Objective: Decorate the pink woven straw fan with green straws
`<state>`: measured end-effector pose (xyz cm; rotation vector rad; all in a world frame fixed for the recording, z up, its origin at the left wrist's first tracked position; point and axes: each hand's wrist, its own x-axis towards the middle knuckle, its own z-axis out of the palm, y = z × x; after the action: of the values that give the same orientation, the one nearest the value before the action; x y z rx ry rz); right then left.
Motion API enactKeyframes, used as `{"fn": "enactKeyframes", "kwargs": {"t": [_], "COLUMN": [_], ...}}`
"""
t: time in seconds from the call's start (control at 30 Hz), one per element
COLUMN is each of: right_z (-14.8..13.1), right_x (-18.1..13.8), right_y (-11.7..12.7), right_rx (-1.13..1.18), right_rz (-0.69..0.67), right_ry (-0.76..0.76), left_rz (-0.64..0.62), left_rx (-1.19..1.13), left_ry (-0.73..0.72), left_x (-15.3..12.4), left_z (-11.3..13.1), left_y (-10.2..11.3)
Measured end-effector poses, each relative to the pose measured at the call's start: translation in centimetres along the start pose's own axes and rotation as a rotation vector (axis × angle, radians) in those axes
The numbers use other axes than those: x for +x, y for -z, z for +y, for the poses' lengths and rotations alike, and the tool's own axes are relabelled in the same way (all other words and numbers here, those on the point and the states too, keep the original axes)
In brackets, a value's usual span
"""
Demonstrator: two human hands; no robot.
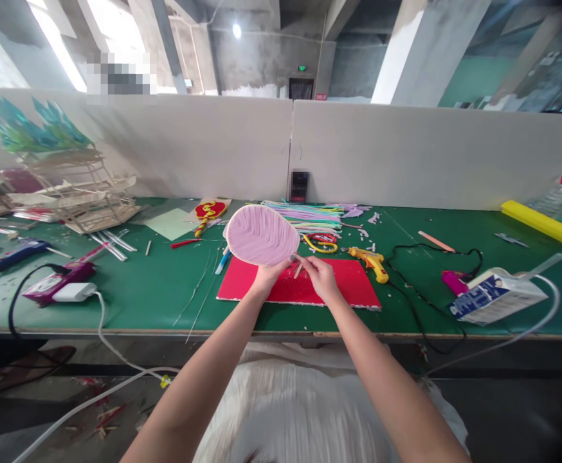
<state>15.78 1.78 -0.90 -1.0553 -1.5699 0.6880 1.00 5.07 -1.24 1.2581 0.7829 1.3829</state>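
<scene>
My left hand (269, 276) is closed on the lower edge of a lilac oval fan-shaped panel (262, 236), its face covered in slanting fluffy strips and bordered by a pale rim. Close to the panel's lower right edge, my right hand (322, 278) pinches a thin tan stick (299, 270); whether the stick joins the panel is hidden by the fingers. Both hands are over a red board (353, 283) on the green table. A yellow glue gun (370, 262) lies just right of the board, beside yellow-handled scissors (320, 243).
Pastel fuzzy strips (305, 217) lie behind the panel, next to a red and yellow fan-shaped piece (208, 212). Wooden stick models (88, 193) and a power strip (63, 283) are at left. A carton (498, 296) and a yellow roll (541, 223) are at right; cords trail across the table.
</scene>
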Motion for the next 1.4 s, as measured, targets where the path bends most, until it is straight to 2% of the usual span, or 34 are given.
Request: {"fn": "enactKeyframes", "kwargs": {"t": [0.1,0.27,0.37,0.9,1.17,1.3,1.4], "right_z": [0.0,0.0,-0.1,-0.1,0.3,0.6,0.7], "right_x": [0.0,0.0,0.0,0.0,0.1,-0.1,-0.4], "right_y": [0.0,0.0,-0.1,-0.3,-0.5,-0.7,-0.7], "right_rx": [0.006,0.019,0.028,0.01,0.075,0.037,-0.112], "right_rz": [-0.005,0.033,0.035,-0.034,-0.082,-0.005,0.083], "right_ry": [0.015,-0.015,-0.017,-0.005,-0.046,-0.05,0.042], "left_rz": [0.014,-0.094,-0.111,0.063,0.061,0.081,0.12], "left_rx": [0.015,-0.023,-0.018,0.02,0.044,0.055,0.049], "left_ry": [-0.005,0.026,0.028,-0.059,-0.097,-0.09,-0.093], "left_x": [0.0,0.1,0.0,0.5,0.4,0.5,0.4], "left_z": [-0.1,-0.1,0.0,-0.8,-0.5,-0.4,-0.3], "left_y": [0.0,-0.1,-0.1,-0.2,-0.1,0.1,0.3]}}
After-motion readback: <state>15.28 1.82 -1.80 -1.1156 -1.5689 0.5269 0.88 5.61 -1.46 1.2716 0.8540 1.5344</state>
